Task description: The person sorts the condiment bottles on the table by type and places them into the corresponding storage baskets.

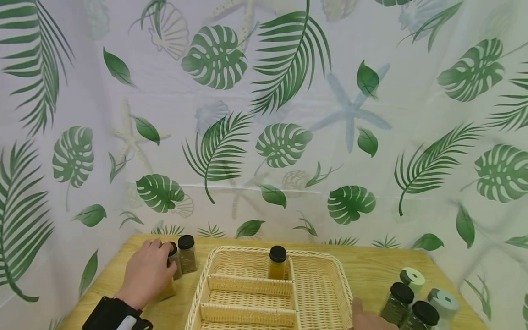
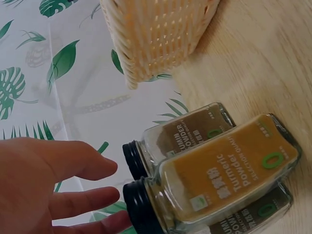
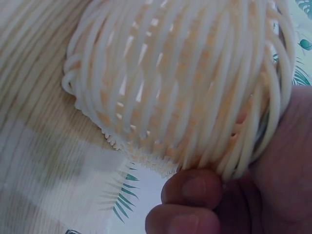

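My left hand (image 1: 145, 274) reaches over a group of spice jars on the left of the table. In the left wrist view its fingers are spread loosely beside the black lid of a turmeric powder jar (image 2: 229, 170); fingertips are near or touching that lid, which I cannot tell. A cumin powder jar (image 2: 187, 134) stands beside it, and another cumin jar (image 2: 258, 214) is partly hidden behind. My right hand (image 1: 369, 319) holds the rim of a woven basket (image 1: 344, 279) at its right side, with fingers curled under the rim in the right wrist view.
Inside the basket's back left compartment stands a jar of yellow-orange powder (image 1: 277, 266) with a black lid. To the right of the basket are black-lidded jars (image 1: 397, 302) and pale-lidded jars (image 1: 412, 277). A leaf-patterned cloth (image 1: 288, 220) hangs behind the wooden table (image 1: 371, 261).
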Action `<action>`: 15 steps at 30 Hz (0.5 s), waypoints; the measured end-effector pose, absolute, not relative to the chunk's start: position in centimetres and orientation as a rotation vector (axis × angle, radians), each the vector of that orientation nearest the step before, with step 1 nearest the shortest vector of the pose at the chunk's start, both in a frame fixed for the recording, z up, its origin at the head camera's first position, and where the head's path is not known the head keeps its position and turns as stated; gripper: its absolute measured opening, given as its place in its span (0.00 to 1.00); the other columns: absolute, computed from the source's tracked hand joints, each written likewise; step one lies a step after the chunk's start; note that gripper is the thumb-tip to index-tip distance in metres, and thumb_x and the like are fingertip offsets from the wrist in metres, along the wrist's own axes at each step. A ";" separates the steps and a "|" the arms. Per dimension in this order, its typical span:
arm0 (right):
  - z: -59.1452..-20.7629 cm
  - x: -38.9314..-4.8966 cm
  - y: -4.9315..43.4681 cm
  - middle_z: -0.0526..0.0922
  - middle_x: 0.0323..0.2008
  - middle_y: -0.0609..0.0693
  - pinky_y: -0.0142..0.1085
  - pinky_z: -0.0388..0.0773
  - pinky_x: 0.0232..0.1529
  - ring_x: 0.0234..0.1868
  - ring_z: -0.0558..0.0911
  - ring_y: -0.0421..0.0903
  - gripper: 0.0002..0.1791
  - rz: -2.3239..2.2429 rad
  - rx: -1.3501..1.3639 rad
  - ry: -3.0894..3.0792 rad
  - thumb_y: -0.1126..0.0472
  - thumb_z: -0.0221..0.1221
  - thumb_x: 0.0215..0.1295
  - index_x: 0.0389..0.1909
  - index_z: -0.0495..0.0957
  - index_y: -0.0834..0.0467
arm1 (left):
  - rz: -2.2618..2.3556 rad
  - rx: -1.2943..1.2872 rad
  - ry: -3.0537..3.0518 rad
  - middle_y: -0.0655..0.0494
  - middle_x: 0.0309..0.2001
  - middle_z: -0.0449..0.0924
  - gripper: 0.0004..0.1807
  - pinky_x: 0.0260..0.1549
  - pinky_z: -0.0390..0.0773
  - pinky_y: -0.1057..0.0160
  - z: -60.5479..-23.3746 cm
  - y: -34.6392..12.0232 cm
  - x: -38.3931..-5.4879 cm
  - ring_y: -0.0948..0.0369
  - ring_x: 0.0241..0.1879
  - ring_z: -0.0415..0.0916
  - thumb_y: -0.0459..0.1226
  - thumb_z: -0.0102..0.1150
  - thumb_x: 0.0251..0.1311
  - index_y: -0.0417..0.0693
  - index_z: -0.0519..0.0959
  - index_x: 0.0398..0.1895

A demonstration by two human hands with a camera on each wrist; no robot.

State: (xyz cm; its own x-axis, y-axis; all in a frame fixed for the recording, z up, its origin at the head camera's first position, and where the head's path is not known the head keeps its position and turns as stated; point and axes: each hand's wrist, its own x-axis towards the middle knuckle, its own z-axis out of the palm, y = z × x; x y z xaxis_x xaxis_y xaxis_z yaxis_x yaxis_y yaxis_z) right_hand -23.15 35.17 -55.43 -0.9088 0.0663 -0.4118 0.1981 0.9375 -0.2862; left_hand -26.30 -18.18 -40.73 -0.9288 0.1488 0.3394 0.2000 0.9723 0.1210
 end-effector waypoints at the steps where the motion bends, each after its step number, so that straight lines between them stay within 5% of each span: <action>1: -56.0 -23.5 35.3 0.80 0.20 0.48 0.48 0.66 0.23 0.19 0.79 0.49 0.70 -0.460 0.183 2.689 0.25 0.68 0.44 0.73 0.49 0.69 | -0.217 -0.246 -2.794 0.45 0.39 0.79 0.16 0.35 0.80 0.48 -40.8 -18.3 -26.3 0.48 0.40 0.75 0.39 0.70 0.55 0.39 0.84 0.45; 4: -56.5 -23.7 35.3 0.80 0.20 0.48 0.48 0.65 0.22 0.18 0.79 0.49 0.76 -0.434 0.180 2.702 0.20 0.68 0.37 0.74 0.49 0.69 | -0.231 -0.216 -2.834 0.44 0.39 0.79 0.16 0.32 0.81 0.48 -40.9 -18.4 -26.4 0.48 0.40 0.75 0.38 0.71 0.55 0.40 0.84 0.44; 15: -54.4 -22.4 34.4 0.79 0.19 0.48 0.45 0.62 0.20 0.16 0.76 0.46 0.72 -0.448 0.158 2.710 0.24 0.69 0.41 0.73 0.50 0.69 | -0.272 -0.232 -2.840 0.44 0.38 0.76 0.11 0.25 0.79 0.51 -41.6 -18.6 -26.2 0.49 0.38 0.74 0.35 0.71 0.52 0.39 0.83 0.38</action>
